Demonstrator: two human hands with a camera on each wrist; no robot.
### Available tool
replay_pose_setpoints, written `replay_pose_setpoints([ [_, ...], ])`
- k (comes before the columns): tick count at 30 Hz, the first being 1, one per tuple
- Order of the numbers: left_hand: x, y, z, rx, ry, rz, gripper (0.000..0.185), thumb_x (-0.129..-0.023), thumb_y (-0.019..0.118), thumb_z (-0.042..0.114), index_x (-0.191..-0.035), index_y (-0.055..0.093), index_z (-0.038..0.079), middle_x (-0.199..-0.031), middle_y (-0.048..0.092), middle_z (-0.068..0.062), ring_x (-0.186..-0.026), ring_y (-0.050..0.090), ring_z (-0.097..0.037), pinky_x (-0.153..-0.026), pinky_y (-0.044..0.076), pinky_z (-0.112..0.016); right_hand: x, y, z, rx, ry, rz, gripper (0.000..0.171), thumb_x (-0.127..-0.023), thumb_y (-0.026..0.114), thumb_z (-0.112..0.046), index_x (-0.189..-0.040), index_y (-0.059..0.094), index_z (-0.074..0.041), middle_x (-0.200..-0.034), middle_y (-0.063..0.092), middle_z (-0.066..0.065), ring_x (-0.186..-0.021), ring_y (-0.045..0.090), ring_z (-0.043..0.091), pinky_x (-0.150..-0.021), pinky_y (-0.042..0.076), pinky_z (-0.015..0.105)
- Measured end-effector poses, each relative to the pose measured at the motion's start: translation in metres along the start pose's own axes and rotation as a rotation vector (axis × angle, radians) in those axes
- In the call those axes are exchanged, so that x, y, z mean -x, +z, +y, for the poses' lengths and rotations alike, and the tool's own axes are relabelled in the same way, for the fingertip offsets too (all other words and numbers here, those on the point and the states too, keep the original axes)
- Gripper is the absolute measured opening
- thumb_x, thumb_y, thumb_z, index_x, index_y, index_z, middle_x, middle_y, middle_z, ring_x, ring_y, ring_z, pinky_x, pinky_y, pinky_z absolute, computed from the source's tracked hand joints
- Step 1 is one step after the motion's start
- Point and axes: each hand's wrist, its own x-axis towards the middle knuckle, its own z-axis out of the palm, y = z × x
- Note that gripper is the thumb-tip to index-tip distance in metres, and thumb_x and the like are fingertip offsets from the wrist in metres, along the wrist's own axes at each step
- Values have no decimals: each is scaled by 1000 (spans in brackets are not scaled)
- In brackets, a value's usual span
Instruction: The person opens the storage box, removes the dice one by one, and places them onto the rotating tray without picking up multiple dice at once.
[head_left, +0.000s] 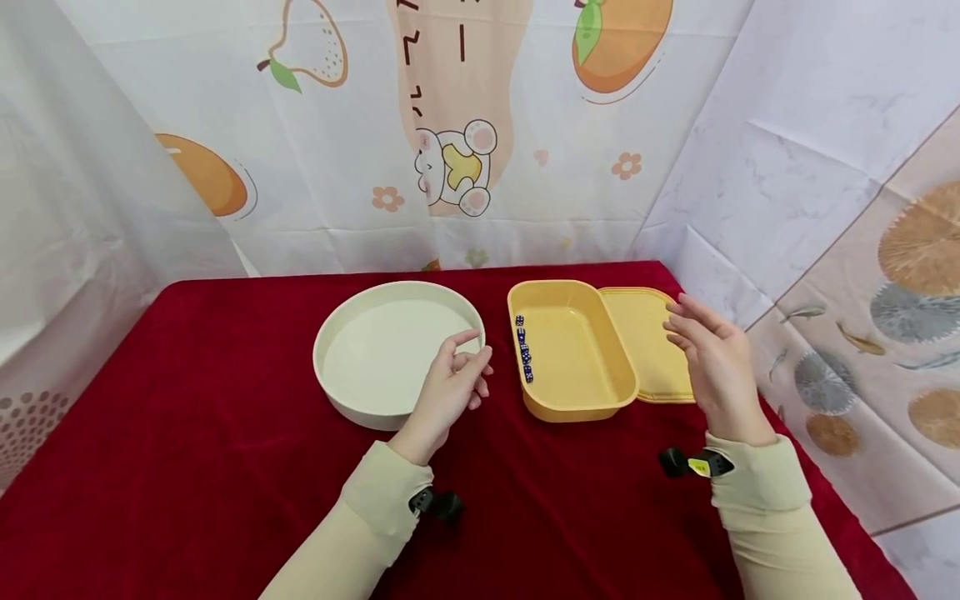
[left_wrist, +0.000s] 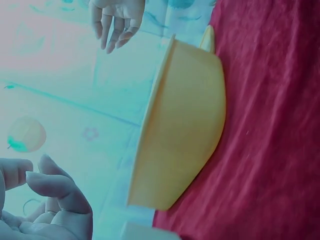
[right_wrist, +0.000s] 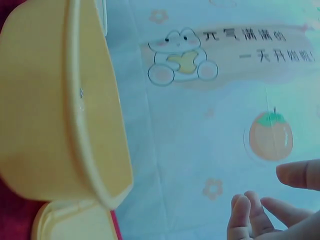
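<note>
While lined up in a short row along the inner left wall of a yellow container [head_left: 573, 354], several small dark blue dice [head_left: 523, 347] lying untouched, near the middle of a table under a red cloth [head_left: 187, 433]. Yellow container oblong and open, with its matching lid [head_left: 648, 342] lying flat just beside it on the right, touching its rim. Round cream tray [head_left: 390, 350] just left of the container, shallow, with a raised rim.

Left hand [head_left: 450, 392] resting over the near right edge of the cream tray, fingers loosely curled, thumb and fingertips drawn close together; whether anything is pinched between them cannot be told from the head view, and nothing shows between them in the left wrist view [left_wrist: 45, 200]. Right hand [head_left: 708, 358] raised above the right part of the lid, fingers relaxed and slightly spread, holding nothing, palm turned toward the container. Both hands well apart, one on each side of the yellow container.

Cream-coloured sleeves on both forearms, a small black device at each wrist. Behind the table, a pale curtain [head_left: 465, 125] printed with oranges, a pear and a cartoon animal
</note>
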Motion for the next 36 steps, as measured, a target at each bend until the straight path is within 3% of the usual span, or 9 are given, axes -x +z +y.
replay_pose_setpoints([
  [12, 10, -45, 11, 32, -2, 74, 39, -103, 54, 26, -140, 47, 18, -91, 58, -2, -65, 53, -8, -55, 42, -20, -14, 38, -13, 127, -24, -140, 21, -94, 63, -1, -107, 73, -13, -99, 73, -1, -83, 66, 12, -77, 52, 21],
  [18, 18, -61, 13, -7, -6, 121, 38, -103, 54, 27, -140, 48, 18, -94, 59, 0, -69, 54, -8, -59, 45, -20, -18, 53, -12, 152, -27, -175, 23, -95, 60, 0, -104, 74, -15, -96, 75, -2, -81, 67, 11, -76, 52, 22],
  [29, 27, -88, 16, -60, 11, 228, 41, -102, 54, 33, -139, 49, 16, -96, 60, 3, -78, 56, -8, -69, 51, -21, -16, 65, 9, 209, 21, -204, 28, -97, 58, -1, -100, 75, -23, -93, 75, -5, -80, 67, 9, -76, 52, 21],
  [36, 27, -107, 16, -35, 44, 317, 42, -101, 58, 31, -140, 52, 16, -98, 60, 3, -81, 56, -7, -71, 50, -21, -14, 66, 32, 281, 107, -224, 25, -98, 59, -5, -100, 73, -26, -95, 74, -8, -82, 66, 8, -79, 53, 21],
])
